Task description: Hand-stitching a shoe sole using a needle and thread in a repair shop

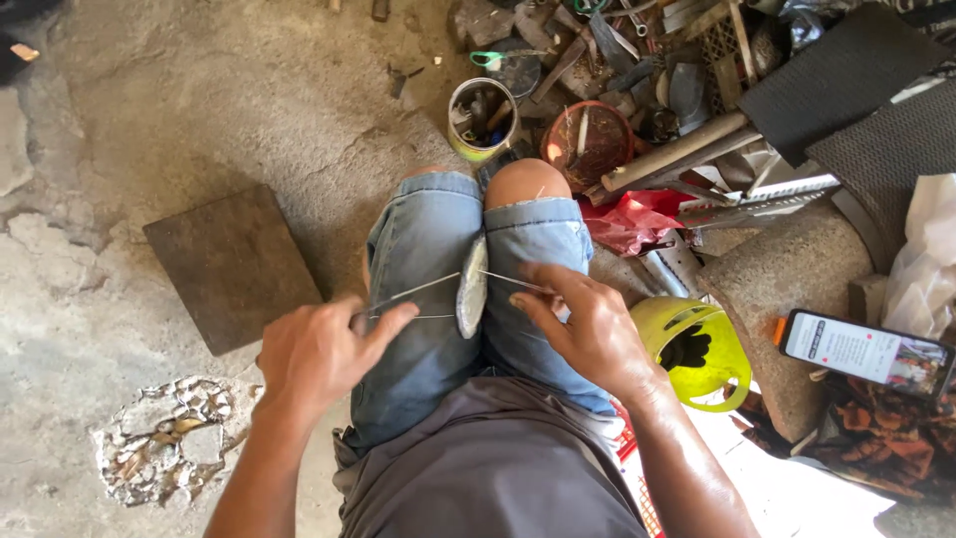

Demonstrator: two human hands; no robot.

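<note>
I sit with my knees together in blue denim shorts. A flat silvery disc point(471, 287) stands on edge, clamped between my thighs. Thin metal wires point(416, 291) run out of it to both sides. My left hand point(324, 351) pinches the wire ends on the left, over my left thigh. My right hand point(586, 324) pinches the thin wire point(508, 280) on the right of the disc, fingers close to the disc.
A dark square board point(234, 264) lies on the cracked concrete floor at left. Ahead stand a tin can of tools point(482, 120), a rusty red bowl point(588, 144) and a heap of scrap. At right are a yellow jug point(695, 351) and a lit phone point(864, 351).
</note>
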